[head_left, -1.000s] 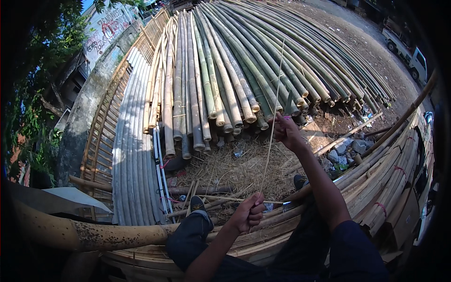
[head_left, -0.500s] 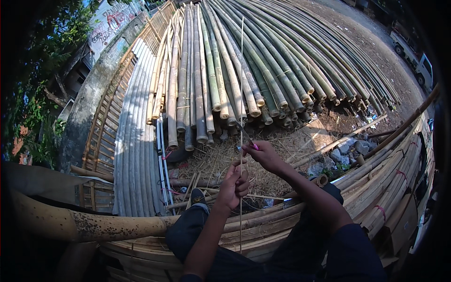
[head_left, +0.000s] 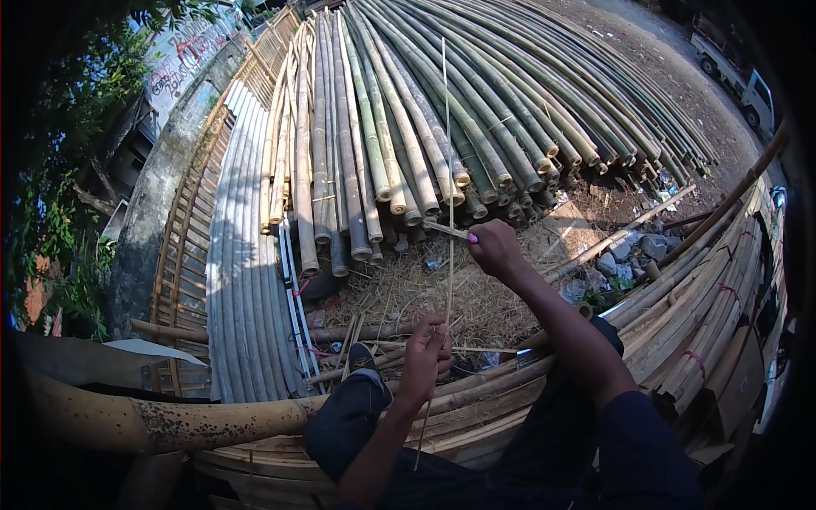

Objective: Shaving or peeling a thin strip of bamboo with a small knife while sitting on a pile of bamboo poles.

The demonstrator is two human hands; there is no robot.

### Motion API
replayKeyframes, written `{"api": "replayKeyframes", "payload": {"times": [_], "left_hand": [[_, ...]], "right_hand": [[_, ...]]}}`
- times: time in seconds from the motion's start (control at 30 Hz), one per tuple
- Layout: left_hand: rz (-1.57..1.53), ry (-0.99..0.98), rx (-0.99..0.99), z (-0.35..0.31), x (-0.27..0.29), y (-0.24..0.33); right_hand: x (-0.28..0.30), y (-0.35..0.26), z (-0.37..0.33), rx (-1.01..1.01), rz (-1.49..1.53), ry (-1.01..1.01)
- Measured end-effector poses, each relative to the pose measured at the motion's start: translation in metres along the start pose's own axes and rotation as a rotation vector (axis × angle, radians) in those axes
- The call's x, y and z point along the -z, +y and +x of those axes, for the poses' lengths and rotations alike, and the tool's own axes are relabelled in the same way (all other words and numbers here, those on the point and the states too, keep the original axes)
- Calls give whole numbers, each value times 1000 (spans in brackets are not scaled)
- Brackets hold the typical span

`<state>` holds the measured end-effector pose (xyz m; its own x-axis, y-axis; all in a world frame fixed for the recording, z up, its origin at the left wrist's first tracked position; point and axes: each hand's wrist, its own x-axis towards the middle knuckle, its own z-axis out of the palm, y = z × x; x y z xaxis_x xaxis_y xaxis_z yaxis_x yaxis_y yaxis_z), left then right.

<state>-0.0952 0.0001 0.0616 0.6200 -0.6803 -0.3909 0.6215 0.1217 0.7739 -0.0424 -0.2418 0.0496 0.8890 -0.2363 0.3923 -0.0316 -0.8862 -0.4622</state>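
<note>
A long thin bamboo strip [head_left: 449, 280] rises nearly upright in front of me. My left hand [head_left: 425, 357] is closed around its lower part, and the strip's lower end hangs below by my lap. Farther up, my right hand [head_left: 495, 246] grips a knife [head_left: 450, 229] with a pink part showing at the handle. The blade points left and crosses the strip; whether its edge bites into the strip I cannot tell.
A large stack of bamboo poles [head_left: 399, 127] fans out ahead. Corrugated sheets [head_left: 246, 255] and a bamboo fence [head_left: 183, 263] stand left. A thick bamboo pole [head_left: 212, 422] runs beside my leg. Split bamboo bundles [head_left: 688, 314] and stones [head_left: 633, 255] lie right; straw covers the ground.
My right hand has moved up and a little right with the knife, whose blade now lies flatter across the strip. My left hand has lowered slightly, and the strip leans more.
</note>
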Motion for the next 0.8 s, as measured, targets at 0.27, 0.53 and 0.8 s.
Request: {"api": "replayKeyframes", "payload": {"times": [0.27,0.53,0.8], "left_hand": [[-108,-135,169,-11,-18,-9],[-180,-207,153,3,4,6],[-53,-23,11,13,14,7]], "right_hand": [[24,80,10,-312,211,76],[9,6,5,-389,1625,-297],[1,-11,-13,246,129,-219]]}}
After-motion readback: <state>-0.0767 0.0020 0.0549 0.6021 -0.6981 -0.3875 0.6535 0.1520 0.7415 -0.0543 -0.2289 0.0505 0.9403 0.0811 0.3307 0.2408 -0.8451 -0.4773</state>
